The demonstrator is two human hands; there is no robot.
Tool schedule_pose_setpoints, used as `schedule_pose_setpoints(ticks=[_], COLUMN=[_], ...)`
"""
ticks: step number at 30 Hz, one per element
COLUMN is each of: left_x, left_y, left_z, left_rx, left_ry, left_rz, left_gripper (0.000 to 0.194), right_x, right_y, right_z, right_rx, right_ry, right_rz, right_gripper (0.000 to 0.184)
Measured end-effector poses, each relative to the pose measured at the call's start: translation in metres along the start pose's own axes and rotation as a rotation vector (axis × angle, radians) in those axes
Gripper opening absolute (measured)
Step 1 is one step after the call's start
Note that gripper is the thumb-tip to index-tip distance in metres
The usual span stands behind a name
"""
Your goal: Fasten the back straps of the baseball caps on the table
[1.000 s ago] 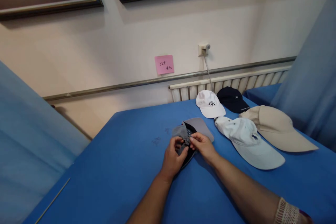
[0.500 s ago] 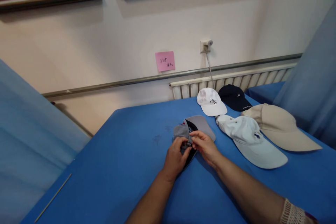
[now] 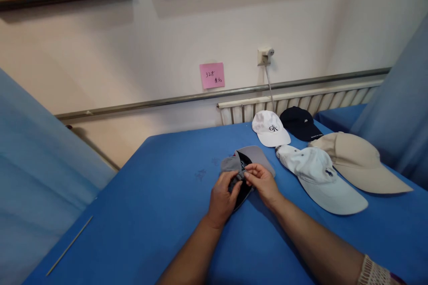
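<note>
A grey baseball cap (image 3: 257,156) lies tipped on the blue table, its dark inside partly showing and its brim pointing away to the right. At the cap's back strap, my left hand (image 3: 223,196) is closed, thumb and fingers around the strap. My right hand (image 3: 264,183) pinches the strap's other side with thumb and forefinger. Both hands are close together, and the fingers partly hide the strap and its fastening.
On the blue table (image 3: 160,187), a white cap (image 3: 269,127), a black cap (image 3: 297,120), a pale cap (image 3: 314,169) and a beige cap (image 3: 354,156) sit to the right. A thin stick (image 3: 69,246) lies at the left edge. Behind are a radiator (image 3: 247,113) and wall rail (image 3: 150,103).
The fingers have shifted slightly at the grey cap's strap, and both hands stay on it. The camera view has moved a little; the other caps lie as before.
</note>
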State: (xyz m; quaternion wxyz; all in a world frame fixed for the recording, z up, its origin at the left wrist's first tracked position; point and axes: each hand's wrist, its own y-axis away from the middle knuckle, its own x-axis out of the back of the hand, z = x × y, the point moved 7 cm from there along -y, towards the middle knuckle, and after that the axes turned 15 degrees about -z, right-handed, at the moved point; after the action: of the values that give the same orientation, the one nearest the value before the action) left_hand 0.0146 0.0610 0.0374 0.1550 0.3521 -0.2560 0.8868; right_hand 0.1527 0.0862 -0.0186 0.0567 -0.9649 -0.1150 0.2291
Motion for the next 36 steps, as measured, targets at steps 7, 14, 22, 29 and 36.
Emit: schedule_pose_setpoints(ticks=[7, 14, 22, 29, 36], left_x=[-0.003, -0.004, -0.004, -0.006, -0.007], left_y=[-0.001, -0.002, -0.003, -0.003, -0.001], left_z=[0.0, -0.001, -0.001, -0.001, -0.011], left_rx=[-0.009, 0.005, 0.004, 0.014, 0.059], left_ry=[0.004, 0.019, 0.04, 0.058, 0.037], left_rz=[-0.041, -0.07, -0.059, -0.082, -0.038], left_gripper=[0.024, 0.023, 0.023, 0.021, 0.021], right_x=[0.001, 0.002, -0.004, -0.006, -0.006], right_y=[-0.003, -0.005, -0.005, -0.004, -0.001], right_z=[-0.001, 0.005, 0.005, 0.002, 0.01], right_rx=[-0.006, -0.009, -0.011, -0.028, -0.019], right_ry=[0.047, 0.075, 0.082, 0.098, 0.275], right_rz=[-0.004, -0.022, -0.066, -0.11, -0.103], right_gripper=[0.036, 0.034, 0.032, 0.03, 0.025])
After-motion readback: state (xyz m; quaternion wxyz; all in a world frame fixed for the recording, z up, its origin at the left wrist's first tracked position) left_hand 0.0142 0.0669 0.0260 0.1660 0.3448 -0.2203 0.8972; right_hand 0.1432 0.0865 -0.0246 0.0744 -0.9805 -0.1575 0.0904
